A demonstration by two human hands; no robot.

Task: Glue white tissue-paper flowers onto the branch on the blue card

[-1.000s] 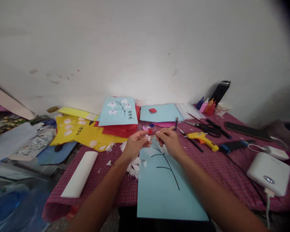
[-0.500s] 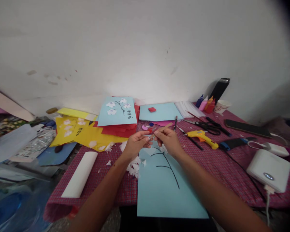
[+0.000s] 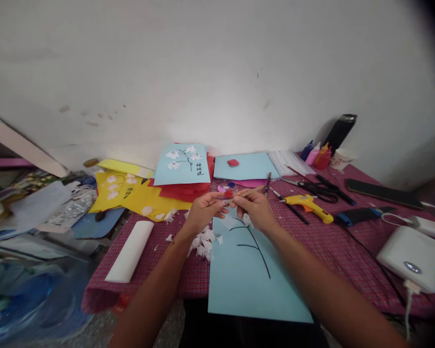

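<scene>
Fine preparation, seemingly: right hand (image 3: 256, 209) pinches stick (image 3: 256, 190) above blue sheet's (image 3: 241, 285) far edge; left hand's (image 3: 204, 210) hold unclear; steadiness needed next.

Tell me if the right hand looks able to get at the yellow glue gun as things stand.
Likely yes: the yellow glue gun lies to the right of the right hand, with nothing seen covering its handle. The hand holds a thin wooden stick, though, which may need setting down.
</scene>
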